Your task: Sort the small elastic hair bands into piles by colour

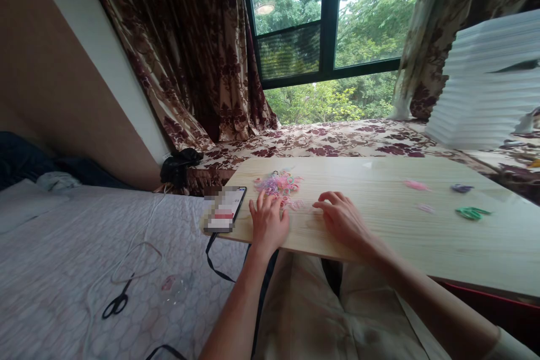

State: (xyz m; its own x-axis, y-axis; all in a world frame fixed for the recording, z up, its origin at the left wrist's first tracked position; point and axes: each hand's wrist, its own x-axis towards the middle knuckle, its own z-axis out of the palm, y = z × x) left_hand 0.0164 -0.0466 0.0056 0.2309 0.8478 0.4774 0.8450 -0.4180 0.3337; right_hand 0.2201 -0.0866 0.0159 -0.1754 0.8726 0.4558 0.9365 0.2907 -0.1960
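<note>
My left hand (270,224) reaches over the near edge of the light wooden table, its fingers spread and touching the front of a pile of small rings and loops (278,181) in pink, lilac and pale colours. Their exact kind is too small to tell. To the right, my right hand (343,218) rests low over the table with bent fingers pointing left, slightly apart. I can make out nothing between them. Pale pink loops (297,205) lie between the two hands.
Small bundles lie on the table's right: pink (417,185), pale pink (426,208), dark purple (462,188) and green (472,213). A phone (225,209) lies at the left edge. Scissors (116,305) and a cable (145,243) are on the bed (54,259).
</note>
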